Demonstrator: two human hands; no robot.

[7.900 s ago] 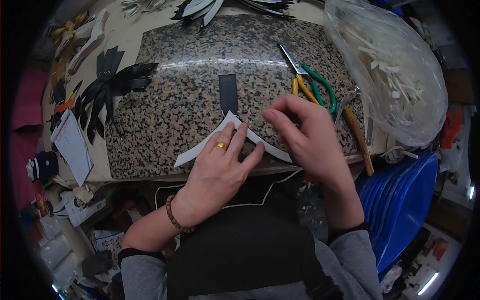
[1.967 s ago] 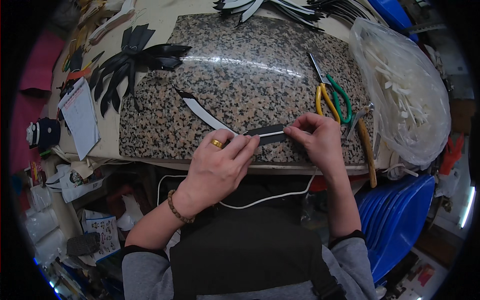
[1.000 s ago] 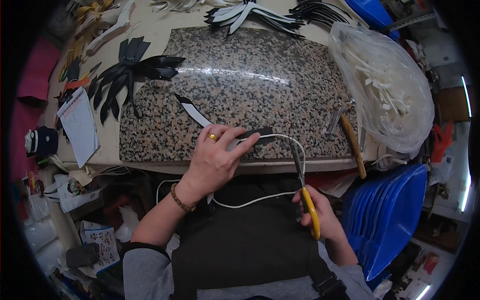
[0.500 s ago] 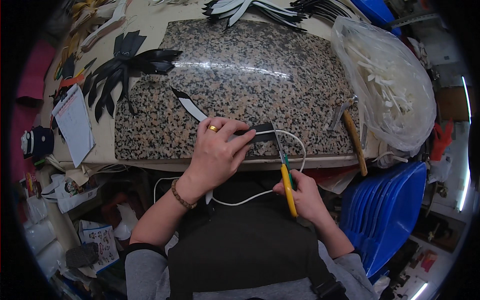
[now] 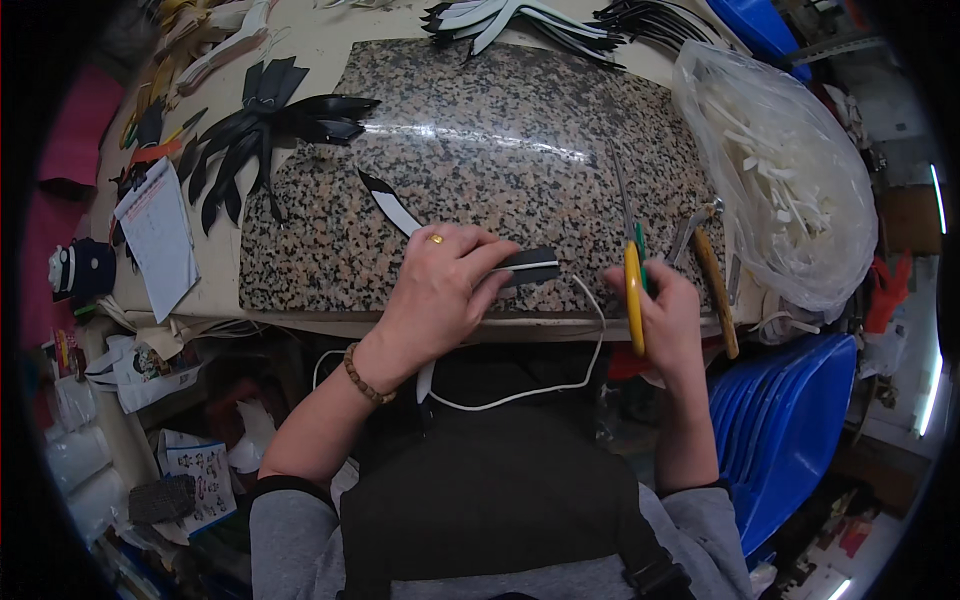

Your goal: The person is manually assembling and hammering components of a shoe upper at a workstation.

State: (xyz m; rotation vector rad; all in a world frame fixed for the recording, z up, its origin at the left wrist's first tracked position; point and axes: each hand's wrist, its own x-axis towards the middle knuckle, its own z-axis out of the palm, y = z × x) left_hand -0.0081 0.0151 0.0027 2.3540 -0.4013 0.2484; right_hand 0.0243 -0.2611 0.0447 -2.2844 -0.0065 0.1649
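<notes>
My left hand (image 5: 445, 285) is closed on a dark strap (image 5: 530, 267) at the front of the granite slab (image 5: 480, 110). A short white cord end lies along the strap, level with its right tip. The strap's other part, black with a white face (image 5: 395, 210), curves out beyond my knuckles. A loose white cord (image 5: 595, 345) has its free end just right of the strap, and loops down across my lap. My right hand (image 5: 665, 305) grips scissors (image 5: 634, 290) with yellow and green handles, blades pointing away over the slab, apart from the cord.
A clear bag of white scraps (image 5: 780, 170) and a wooden-handled hammer (image 5: 712, 290) lie at the right. Black strap bundles (image 5: 265, 120) lie at the left, near a notepad (image 5: 155, 240). Blue plastic bins (image 5: 780, 430) are stacked beside my right arm.
The white cord is severed at the strap's tip, and its loose length has dropped. My right hand has moved right with the scissors, whose blades have left the strap.
</notes>
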